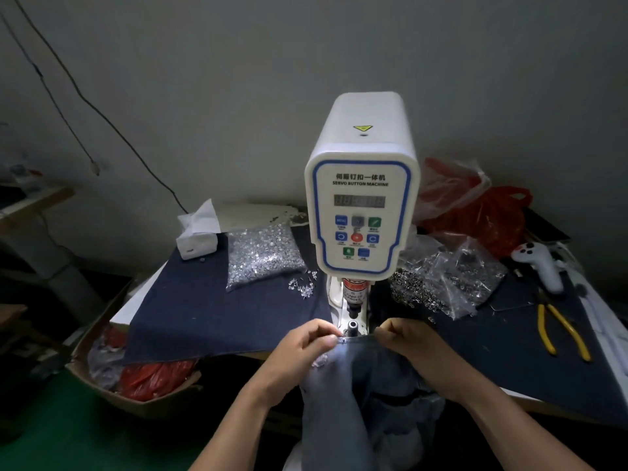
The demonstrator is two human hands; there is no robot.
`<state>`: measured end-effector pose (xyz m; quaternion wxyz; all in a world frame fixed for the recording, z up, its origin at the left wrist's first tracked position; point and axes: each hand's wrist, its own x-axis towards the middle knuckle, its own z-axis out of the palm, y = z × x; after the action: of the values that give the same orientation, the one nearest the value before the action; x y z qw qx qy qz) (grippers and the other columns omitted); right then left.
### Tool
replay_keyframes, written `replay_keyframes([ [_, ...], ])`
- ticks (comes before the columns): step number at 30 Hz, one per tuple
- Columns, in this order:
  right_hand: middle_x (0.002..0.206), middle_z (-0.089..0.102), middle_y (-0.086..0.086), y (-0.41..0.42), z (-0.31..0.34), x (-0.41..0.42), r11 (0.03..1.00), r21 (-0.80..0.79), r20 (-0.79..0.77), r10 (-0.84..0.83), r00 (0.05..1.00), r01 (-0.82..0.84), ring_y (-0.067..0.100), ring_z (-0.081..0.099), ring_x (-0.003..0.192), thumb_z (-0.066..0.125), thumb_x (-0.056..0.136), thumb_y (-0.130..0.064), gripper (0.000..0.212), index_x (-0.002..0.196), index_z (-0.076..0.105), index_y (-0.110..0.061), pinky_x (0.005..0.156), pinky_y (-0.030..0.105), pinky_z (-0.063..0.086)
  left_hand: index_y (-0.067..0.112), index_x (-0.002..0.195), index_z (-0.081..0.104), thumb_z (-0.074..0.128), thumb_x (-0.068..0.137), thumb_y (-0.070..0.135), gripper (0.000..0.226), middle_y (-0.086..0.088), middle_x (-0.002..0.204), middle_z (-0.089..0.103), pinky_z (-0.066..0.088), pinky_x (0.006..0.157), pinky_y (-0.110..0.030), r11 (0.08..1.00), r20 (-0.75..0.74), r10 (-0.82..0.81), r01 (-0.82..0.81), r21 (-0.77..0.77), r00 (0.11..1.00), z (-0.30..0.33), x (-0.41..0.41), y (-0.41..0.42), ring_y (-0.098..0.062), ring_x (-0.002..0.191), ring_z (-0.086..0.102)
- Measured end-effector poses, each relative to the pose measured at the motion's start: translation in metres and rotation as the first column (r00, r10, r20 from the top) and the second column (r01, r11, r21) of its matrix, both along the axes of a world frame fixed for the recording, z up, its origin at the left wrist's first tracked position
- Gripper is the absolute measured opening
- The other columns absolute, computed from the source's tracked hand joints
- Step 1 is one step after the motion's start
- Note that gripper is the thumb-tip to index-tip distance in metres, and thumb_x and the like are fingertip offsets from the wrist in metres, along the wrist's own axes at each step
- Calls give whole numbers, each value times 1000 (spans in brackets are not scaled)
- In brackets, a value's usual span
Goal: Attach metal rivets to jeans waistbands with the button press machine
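Covering the table [530,401], dark denim cloth [217,317] fronts a grey wall [204,79].

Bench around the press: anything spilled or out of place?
Yes. Loose rivets lie scattered on the dark cloth beside their bag, left of the press. More lie spilled from the right bags.
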<state>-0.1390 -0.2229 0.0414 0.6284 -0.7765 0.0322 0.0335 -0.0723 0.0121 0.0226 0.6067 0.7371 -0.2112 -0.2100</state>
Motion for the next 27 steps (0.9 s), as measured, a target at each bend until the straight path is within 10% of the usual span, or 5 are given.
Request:
replay_keyframes([
  [3,70,53,-14,4,14,-6,994,-41,54,106,993,-103,0,44,70,63,101,-22,27,74,62,-26,63,20,37,28,96,72,70,94,35,8,16,88,68,43,75,-14,994,166,-86,72,88,982,12,-2,8,3,80,55],
  [8,91,75,2,-3,18,13,996,-6,54,-90,994,90,18,71,89,56,104,-18,13,102,68,-19,75,26,55,21,75,63,67,86,32,16,2,73,58,41,65,-24,966,-115,152,-172,-193,982,31,2,6,-8,68,51],
  [12,91,66,7,-44,6,40,634,-559,291,-454,842,534,30,62,80,54,102,-16,17,94,68,-11,68,38,51,13,79,64,56,98,22,21,-1,60,58,41,52,-26,811,-146,582,-585,30,800,20,39,-14,-14,48,49],
  [16,106,63,13,-71,-9,46,392,-852,172,-417,892,347,37,64,94,54,101,-19,19,100,71,-10,76,45,57,22,99,66,61,97,23,5,7,93,69,44,76,-26,693,258,543,-600,399,799,1,79,-17,-17,92,66],
  [27,76,60,-1,-71,-21,52,277,-873,269,-411,871,401,27,61,72,53,98,-11,28,73,61,-21,60,35,50,34,89,73,69,94,35,7,6,97,75,45,71,-32,545,373,546,-656,522,751,-17,88,-31,-22,82,59],
])
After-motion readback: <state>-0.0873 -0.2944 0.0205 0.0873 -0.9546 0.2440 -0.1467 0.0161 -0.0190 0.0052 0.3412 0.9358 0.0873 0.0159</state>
